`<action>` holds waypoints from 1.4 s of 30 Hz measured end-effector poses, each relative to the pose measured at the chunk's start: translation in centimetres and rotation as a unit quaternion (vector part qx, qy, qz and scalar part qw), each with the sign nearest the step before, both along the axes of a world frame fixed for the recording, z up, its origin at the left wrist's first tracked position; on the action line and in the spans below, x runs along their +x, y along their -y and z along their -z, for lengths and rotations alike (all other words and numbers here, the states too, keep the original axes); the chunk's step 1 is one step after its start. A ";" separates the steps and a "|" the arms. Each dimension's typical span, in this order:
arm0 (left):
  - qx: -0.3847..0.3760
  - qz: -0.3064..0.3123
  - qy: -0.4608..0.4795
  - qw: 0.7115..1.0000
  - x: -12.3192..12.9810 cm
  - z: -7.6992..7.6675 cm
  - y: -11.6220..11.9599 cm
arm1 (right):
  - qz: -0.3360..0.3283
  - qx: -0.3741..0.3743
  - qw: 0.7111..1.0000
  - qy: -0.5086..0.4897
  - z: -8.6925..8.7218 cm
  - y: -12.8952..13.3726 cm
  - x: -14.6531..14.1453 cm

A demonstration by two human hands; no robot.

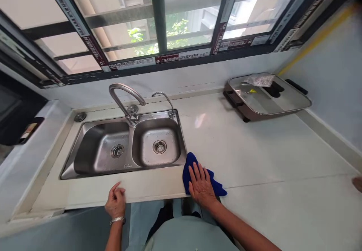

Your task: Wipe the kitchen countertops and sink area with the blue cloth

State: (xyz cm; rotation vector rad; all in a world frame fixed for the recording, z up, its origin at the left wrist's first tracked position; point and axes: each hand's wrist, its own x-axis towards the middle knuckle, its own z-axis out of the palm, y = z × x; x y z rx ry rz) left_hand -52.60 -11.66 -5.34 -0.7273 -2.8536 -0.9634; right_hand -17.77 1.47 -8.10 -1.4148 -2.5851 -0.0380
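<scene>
A dark blue cloth [217, 187] lies on the white countertop [158, 181], by the front right corner of the sink. My right hand [201, 185] rests flat on the cloth, fingers stretched forward, pressing it to the counter. Part of the cloth is hidden under the palm. At the counter's front edge, below the sink, is my left hand [115, 202], with its fingers curled and a bracelet on the wrist. Whether anything small is in those fingers cannot be made out. The double steel sink [131, 141] has water drops in its right basin.
A large curved faucet [124, 89] and a thin small tap [166, 96] rise behind the sink. An electric pan with a glass lid [266, 96] stands at the back right. A round metal piece [80, 117] sits at the sink's back left corner.
</scene>
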 end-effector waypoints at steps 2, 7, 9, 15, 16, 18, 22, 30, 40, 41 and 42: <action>0.004 -0.031 0.002 1.000 0.5 0.4 -0.6 | -0.011 0.004 1.000 -0.015 0.2 0.1 -0.1; 0.017 -0.089 -0.018 0.996 0.9 1.0 -1.3 | -0.039 0.012 0.999 -0.029 0.0 0.8 -1.4; 0.026 -0.084 -0.016 0.996 0.9 1.1 -1.1 | -0.047 0.013 0.998 -0.028 -0.2 1.2 -2.4; 0.061 -0.021 0.037 0.997 0.6 2.0 0.1 | -0.080 0.009 0.997 -0.014 0.1 2.5 -6.6; 0.070 -0.011 0.052 0.996 0.4 2.3 0.3 | -0.089 0.007 0.996 -0.009 0.1 2.7 -7.5; 0.097 0.006 0.087 0.991 0.1 2.8 1.0 | -0.110 0.003 0.994 0.001 0.1 3.2 -9.4; 0.183 0.029 0.188 0.964 -0.8 3.3 2.6 | -0.160 -0.006 0.987 0.020 -0.2 4.2 -13.9; 0.335 -0.137 0.249 0.899 -4.8 1.0 8.2 | -0.240 -0.044 0.970 0.028 -0.3 6.7 -23.0; 0.315 -0.203 0.379 0.846 -3.3 3.1 13.8 | -0.296 -0.068 0.953 0.014 -0.1 9.3 -34.2; 0.310 -0.204 0.398 0.839 -3.2 3.5 14.1 | -0.306 -0.069 0.950 0.013 -0.1 9.6 -35.2; 0.306 -0.203 0.413 0.833 -3.2 3.9 14.4 | -0.317 -0.068 0.946 0.011 0.0 9.8 -36.2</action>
